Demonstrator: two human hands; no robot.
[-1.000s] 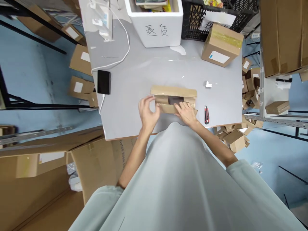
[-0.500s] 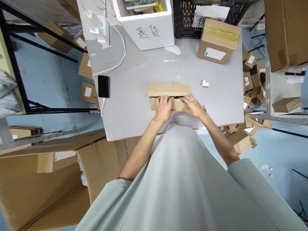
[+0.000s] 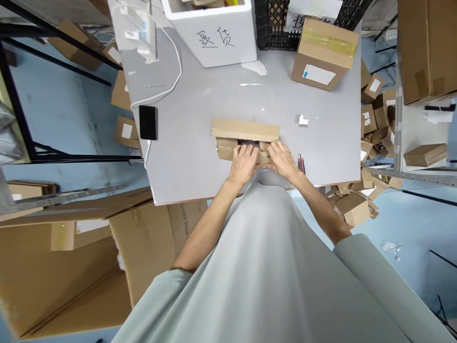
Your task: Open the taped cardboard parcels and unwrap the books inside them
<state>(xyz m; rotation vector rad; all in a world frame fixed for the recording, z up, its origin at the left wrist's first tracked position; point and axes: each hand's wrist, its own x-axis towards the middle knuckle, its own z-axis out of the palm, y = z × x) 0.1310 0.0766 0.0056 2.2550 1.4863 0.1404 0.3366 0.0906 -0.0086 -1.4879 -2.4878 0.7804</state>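
A small cardboard box (image 3: 224, 152) lies near the front of the table, its long top flap (image 3: 246, 127) raised at the back. Through the gap in the top shows a dark inside; what it holds I cannot make out. My left hand (image 3: 244, 163) curls its fingers over the front edge at the middle of the box. At the right end, my right hand (image 3: 283, 159) grips the corner, fingers bent over the side flap. Just right of that hand lie some slim red and dark pens or tools (image 3: 301, 164).
A white bin (image 3: 228, 40) with black writing, a black plastic crate (image 3: 273, 28) and a taped carton (image 3: 323, 55) stand at the back. A phone (image 3: 148, 122) on a cable lies left. White scrap (image 3: 303, 120) lies right. A large open carton (image 3: 143, 247) is below left.
The long flap has lifted and the opening has widened, showing side flaps and the dark inside. My right hand has moved slightly left. The view has shifted a little.
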